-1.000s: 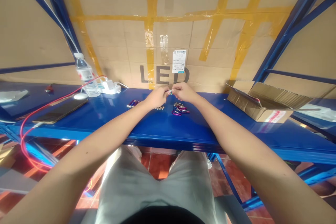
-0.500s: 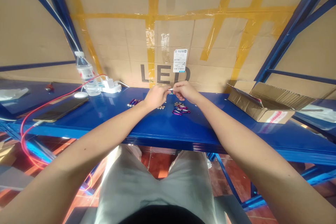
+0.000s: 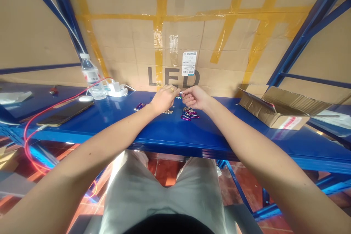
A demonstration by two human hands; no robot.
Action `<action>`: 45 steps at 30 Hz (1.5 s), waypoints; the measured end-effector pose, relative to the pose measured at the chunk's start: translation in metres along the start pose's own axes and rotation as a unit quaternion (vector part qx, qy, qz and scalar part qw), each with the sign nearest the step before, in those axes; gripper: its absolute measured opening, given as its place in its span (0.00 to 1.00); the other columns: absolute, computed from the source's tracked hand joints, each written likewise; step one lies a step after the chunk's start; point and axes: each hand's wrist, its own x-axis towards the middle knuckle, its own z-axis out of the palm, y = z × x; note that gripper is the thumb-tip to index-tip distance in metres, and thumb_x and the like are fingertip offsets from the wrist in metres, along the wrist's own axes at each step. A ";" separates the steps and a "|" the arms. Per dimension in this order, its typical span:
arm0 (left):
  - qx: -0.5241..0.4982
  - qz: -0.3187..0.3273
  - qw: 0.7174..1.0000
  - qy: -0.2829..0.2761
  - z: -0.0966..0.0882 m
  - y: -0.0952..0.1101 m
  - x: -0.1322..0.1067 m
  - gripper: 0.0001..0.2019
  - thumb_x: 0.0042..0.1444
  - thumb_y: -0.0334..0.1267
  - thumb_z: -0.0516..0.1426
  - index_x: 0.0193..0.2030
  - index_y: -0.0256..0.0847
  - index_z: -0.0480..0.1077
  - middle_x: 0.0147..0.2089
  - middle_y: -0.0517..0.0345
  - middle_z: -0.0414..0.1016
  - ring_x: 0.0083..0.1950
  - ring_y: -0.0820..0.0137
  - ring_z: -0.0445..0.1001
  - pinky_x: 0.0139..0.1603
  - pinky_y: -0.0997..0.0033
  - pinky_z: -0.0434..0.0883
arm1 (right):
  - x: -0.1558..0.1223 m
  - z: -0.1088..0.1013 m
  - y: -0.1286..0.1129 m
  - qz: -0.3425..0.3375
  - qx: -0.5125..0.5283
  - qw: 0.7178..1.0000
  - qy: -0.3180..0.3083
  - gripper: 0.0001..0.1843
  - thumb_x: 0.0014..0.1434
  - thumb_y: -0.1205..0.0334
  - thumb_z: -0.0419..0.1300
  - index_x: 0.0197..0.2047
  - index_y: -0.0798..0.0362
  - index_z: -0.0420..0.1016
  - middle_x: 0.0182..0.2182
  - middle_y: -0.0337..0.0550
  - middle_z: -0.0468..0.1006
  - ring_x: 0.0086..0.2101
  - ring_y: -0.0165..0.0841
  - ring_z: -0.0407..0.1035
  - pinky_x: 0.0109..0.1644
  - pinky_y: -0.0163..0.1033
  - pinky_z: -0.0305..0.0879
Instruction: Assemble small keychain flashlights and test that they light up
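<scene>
My left hand (image 3: pixel 165 98) and my right hand (image 3: pixel 196 97) meet fingertip to fingertip over the back of the blue table. Between their pinched fingers is a small silvery part (image 3: pixel 180 93), mostly hidden and too small to name. A ring sits on a finger of my left hand. Just below my right hand lies a pile of purple and pink metal pieces that look like small carabiners (image 3: pixel 189 115). Small brass-coloured pieces (image 3: pixel 168 112) lie beside my left hand. Left of that wrist are several purple metal pieces (image 3: pixel 139 106), partly covered by the forearm.
At the left stand a water bottle (image 3: pixel 92 78) and a white power strip (image 3: pixel 117 90) with a red cable (image 3: pixel 61 98). A phone (image 3: pixel 65 112) lies near them. An open cardboard box (image 3: pixel 274 111) stands at the right. A large taped carton (image 3: pixel 123 44) rises behind the table.
My right hand has turned slightly, and its fingers are curled more towards the palm. The left hand stays nearly in place. The silvery part is still between them.
</scene>
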 end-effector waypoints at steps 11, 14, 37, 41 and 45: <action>-0.133 -0.212 0.967 -0.049 -0.006 0.013 0.012 0.12 0.69 0.36 0.51 0.45 0.40 0.76 0.41 0.48 0.81 0.42 0.58 0.78 0.44 0.62 0.71 | -0.006 -0.003 -0.008 -0.131 -0.422 0.882 0.163 0.23 0.74 0.53 0.48 0.30 0.55 0.70 0.18 0.40 0.66 0.19 0.29 0.60 0.21 0.35 0.57; -0.165 -0.227 0.958 -0.064 -0.007 0.002 0.010 0.09 0.68 0.36 0.53 0.41 0.40 0.75 0.38 0.50 0.80 0.39 0.60 0.76 0.41 0.64 0.69 | -0.010 -0.012 -0.012 -0.097 -0.579 0.791 0.170 0.15 0.69 0.59 0.59 0.30 0.55 0.71 0.23 0.42 0.73 0.22 0.29 0.65 0.24 0.36 0.61; -0.218 -0.193 0.942 -0.168 -0.003 -0.006 0.004 0.09 0.66 0.39 0.53 0.36 0.41 0.71 0.35 0.53 0.77 0.34 0.64 0.71 0.37 0.63 0.65 | -0.014 -0.017 -0.013 0.016 -0.674 0.735 0.065 0.04 0.52 0.72 0.65 0.30 0.55 0.80 0.23 0.40 0.74 0.26 0.30 0.67 0.25 0.35 0.57; -0.242 -0.192 0.936 -0.166 -0.003 -0.004 0.003 0.08 0.66 0.39 0.53 0.36 0.41 0.70 0.35 0.54 0.76 0.35 0.64 0.72 0.38 0.63 0.66 | -0.017 -0.015 -0.016 -0.020 -0.638 0.764 0.090 0.06 0.55 0.73 0.64 0.29 0.55 0.77 0.27 0.42 0.79 0.27 0.29 0.69 0.24 0.34 0.57; -0.268 -0.208 0.926 -0.163 -0.006 0.000 0.005 0.12 0.68 0.39 0.51 0.32 0.42 0.66 0.31 0.56 0.72 0.32 0.66 0.69 0.35 0.64 0.64 | -0.017 -0.010 -0.014 -0.095 -0.569 0.804 0.146 0.08 0.64 0.70 0.62 0.32 0.54 0.71 0.30 0.44 0.81 0.25 0.28 0.70 0.26 0.34 0.60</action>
